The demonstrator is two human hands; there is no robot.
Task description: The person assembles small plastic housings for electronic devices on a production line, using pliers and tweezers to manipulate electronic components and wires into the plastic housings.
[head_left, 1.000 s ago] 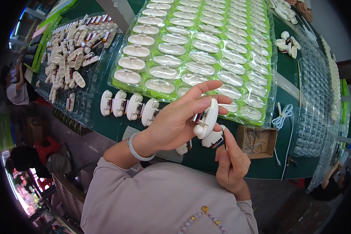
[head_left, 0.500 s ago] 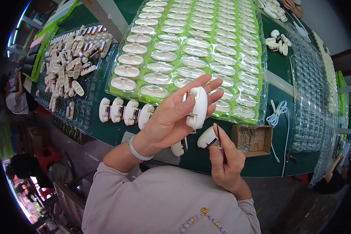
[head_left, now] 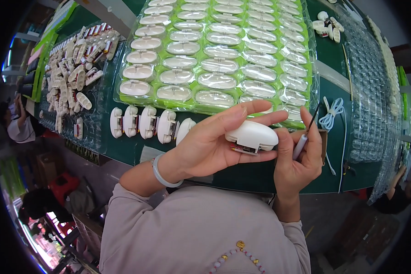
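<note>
My left hand (head_left: pixel 198 148) holds a white oval plastic casing (head_left: pixel 252 135) between thumb and fingers. It lies on its long side, and an opening on its lower edge shows dark and coloured parts inside. My right hand (head_left: pixel 299 171) grips a small screwdriver (head_left: pixel 300 147) with a pale handle, its thin dark shaft pointing up and away from the casing. The right thumb and a fingertip are at the casing's right end. Left of my hands stands a row of similar white casings (head_left: pixel 148 123), the rightmost partly covered by my left hand.
Beyond my hands lies a green tray (head_left: pixel 153 103) of white oval shells under clear plastic. A pile of white parts (head_left: pixel 71 82) sits at left. At right are a cardboard box (head_left: pixel 324 141), mostly hidden, a coiled white cable (head_left: pixel 331 114) and clear blister sheets (head_left: pixel 372 105).
The casing in my left hand has turned from upright to lying lengthwise. My right hand has risen to meet it, and the screwdriver now tilts to the right. The view has shifted slightly.
</note>
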